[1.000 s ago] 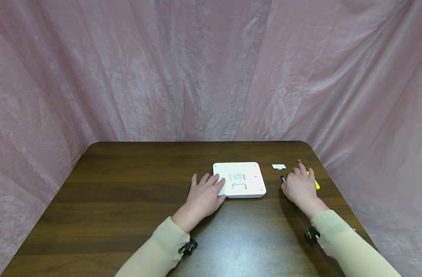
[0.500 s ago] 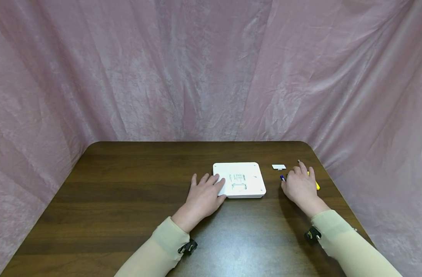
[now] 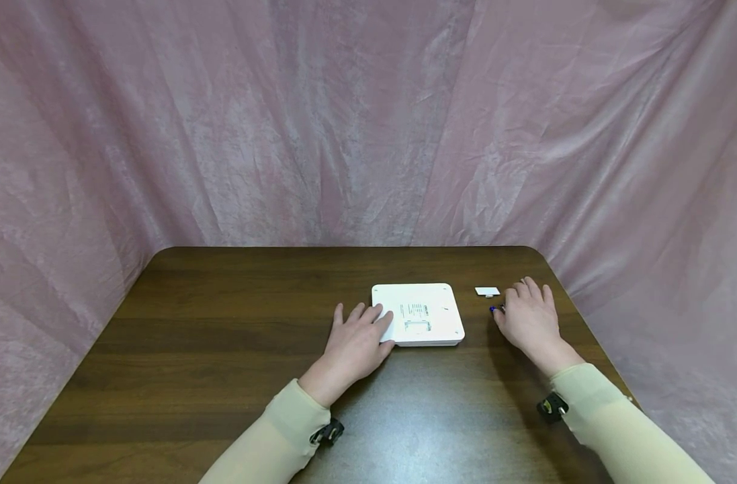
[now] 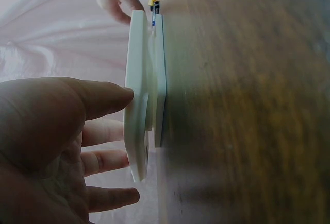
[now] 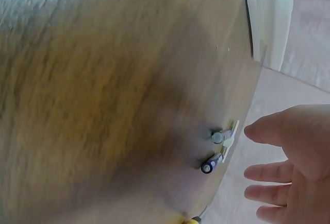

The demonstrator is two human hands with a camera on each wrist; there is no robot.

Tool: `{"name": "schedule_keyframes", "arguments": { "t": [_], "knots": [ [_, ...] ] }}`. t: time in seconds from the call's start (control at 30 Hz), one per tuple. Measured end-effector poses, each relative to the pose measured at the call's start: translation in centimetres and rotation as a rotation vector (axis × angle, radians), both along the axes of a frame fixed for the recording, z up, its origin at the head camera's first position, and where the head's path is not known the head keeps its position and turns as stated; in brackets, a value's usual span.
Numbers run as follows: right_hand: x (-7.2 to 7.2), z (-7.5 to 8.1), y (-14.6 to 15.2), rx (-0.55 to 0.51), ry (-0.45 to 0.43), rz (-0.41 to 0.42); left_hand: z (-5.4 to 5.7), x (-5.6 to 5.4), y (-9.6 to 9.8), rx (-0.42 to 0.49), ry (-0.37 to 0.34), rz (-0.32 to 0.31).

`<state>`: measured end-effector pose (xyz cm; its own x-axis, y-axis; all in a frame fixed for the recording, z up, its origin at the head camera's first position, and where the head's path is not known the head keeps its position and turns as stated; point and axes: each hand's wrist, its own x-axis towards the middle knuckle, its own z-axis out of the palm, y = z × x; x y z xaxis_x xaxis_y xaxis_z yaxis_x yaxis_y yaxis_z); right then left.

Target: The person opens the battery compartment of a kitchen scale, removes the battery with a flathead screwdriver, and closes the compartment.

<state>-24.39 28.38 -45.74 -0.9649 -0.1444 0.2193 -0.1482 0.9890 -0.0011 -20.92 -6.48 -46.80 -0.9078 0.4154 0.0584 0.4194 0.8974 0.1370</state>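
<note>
A white kitchen scale lies upside down, its label and open battery compartment facing up. My left hand rests spread on its left side, fingers on top and thumb at the near edge. My right hand hovers over the table to the right, fingers extended, holding nothing. Below it are two small batteries; one shows a silver end, the other battery a dark blue end. A yellow-handled screwdriver lies just beyond them, mostly hidden under the right hand in the head view.
A small white battery cover lies between the scale and the right hand. The brown wooden table ends close to the right hand on that side. Pink curtains hang behind it.
My right hand has lifted a little and shifted slightly right, now covering the yellow handle in the head view. The left hand and the scale have stayed put.
</note>
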Motion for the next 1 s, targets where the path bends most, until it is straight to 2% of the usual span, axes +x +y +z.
{"name": "schedule_keyframes", "arguments": {
  "t": [0.3,0.73,1.0],
  "knots": [
    [-0.7,0.6,0.7,-0.044,-0.004,0.043,0.0,0.0,-0.1,0.011,0.004,-0.007],
    [-3.5,0.8,3.0,-0.053,-0.064,0.154,-0.2,0.0,-0.1,0.008,0.011,-0.006],
    [-4.8,0.6,4.0,-0.056,-0.124,0.174,-0.2,0.0,0.0,0.006,0.018,-0.014]
  ]
}}
